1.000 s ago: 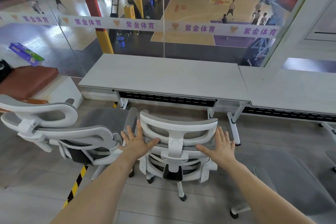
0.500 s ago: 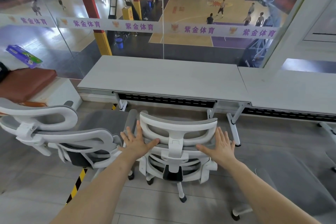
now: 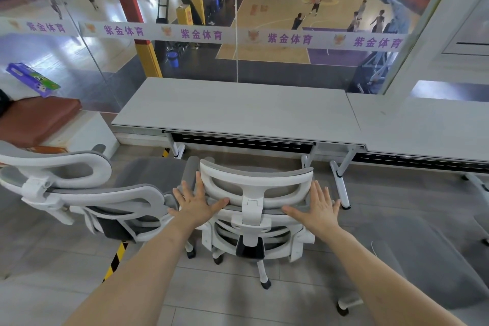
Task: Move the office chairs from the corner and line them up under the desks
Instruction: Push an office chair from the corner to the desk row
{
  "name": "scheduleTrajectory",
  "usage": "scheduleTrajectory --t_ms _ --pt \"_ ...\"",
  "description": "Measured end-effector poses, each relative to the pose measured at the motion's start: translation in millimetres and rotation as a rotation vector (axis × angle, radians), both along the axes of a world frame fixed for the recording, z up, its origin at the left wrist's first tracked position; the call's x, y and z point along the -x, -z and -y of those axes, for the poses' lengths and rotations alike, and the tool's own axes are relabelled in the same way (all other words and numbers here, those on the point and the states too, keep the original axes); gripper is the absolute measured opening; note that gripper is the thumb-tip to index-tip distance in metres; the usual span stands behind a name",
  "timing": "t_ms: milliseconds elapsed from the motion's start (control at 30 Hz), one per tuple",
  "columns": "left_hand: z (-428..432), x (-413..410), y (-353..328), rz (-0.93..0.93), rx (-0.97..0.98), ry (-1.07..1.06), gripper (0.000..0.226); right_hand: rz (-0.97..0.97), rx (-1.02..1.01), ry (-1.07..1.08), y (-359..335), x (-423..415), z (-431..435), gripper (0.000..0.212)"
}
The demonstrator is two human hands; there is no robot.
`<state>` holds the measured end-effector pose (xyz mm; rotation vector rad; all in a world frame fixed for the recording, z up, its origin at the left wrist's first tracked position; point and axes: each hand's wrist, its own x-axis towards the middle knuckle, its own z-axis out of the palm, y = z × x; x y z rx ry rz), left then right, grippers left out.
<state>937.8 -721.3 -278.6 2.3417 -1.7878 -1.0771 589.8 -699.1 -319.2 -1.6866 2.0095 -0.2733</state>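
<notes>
Barely anything has moved: our chair [image 3: 252, 210] has crept toward the desk [image 3: 238, 111] but stands short of it, left grip [image 3: 197, 202] and right grip [image 3: 318, 206] pressing flat, unclenched, on its back, so we judge a straight push under comes next.

Centre office chair [image 3: 251, 209]: white frame, grey mesh, upright on castors, its back to the camera, facing the left desk [image 3: 238, 111] but short of its edge. Matching second chair [image 3: 127, 194]: just beside it at left, angled. Right desk [image 3: 423, 130] abuts the left.
</notes>
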Motion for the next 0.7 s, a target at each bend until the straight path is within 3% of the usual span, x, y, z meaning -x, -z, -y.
scheduleTrajectory --t_ms 467,567,700 --pt "-1 5 1 0.096 0.012 -0.003 0.126 0.004 0.030 0.005 -5 1 -2 0.136" --pt "-11 11 3 0.138 0.026 0.018 0.109 0.018 0.011 -0.008 -11 2 -6 0.118" --pt "-32 22 -1 0.144 0.066 0.084 0.088 -0.073 0.021 -0.048 -19 9 -34 0.075"
